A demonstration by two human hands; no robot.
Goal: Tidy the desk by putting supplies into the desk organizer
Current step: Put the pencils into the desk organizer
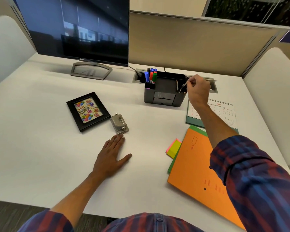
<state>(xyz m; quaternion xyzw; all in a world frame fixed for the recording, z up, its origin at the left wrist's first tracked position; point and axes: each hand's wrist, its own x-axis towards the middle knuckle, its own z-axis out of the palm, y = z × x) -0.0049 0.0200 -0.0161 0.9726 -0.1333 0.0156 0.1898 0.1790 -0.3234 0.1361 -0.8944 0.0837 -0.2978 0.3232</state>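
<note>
My right hand (198, 91) pinches thin pens (182, 87) over the organizer (164, 96). My left hand (111, 156) lies flat on the counter (40, 148), fingers straight.

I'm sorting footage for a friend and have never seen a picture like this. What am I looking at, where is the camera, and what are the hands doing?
There is no machine here. One wide-angle camera sits on a person's head, looking down at their own arms and a white desk.

The right hand pinches thin pen-like items, too small to name, at the right compartment of the black desk organizer, which already holds coloured markers on its left side. The left hand lies flat on the desk, fingertips near a metal hole punch.

Also there: a framed birthday card, a monitor, a calendar, sticky notes and an orange folder.
</note>
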